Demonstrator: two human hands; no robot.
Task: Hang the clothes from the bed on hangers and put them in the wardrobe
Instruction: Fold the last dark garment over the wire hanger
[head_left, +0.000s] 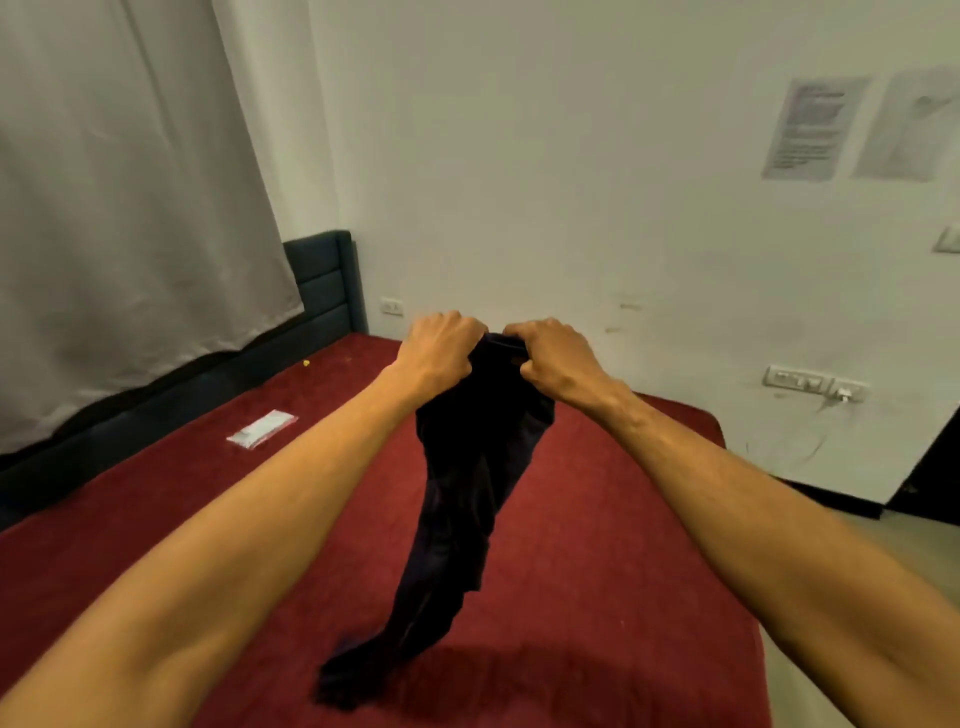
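A dark navy garment (467, 499) hangs over the bed (597, 519), which has a red cover. My left hand (441, 348) and my right hand (556, 353) both grip its top edge, fingers curled, close together at chest height. The cloth drops in a long narrow fold and its lower end touches the cover near the front. No hanger and no wardrobe are in view.
A small clear plastic packet (262, 428) lies on the cover at the left. A dark padded headboard (327, 283) and a pale curtain (130, 208) stand behind. The white wall carries sockets (813, 382) and two paper sheets (813, 127). Floor shows at the right.
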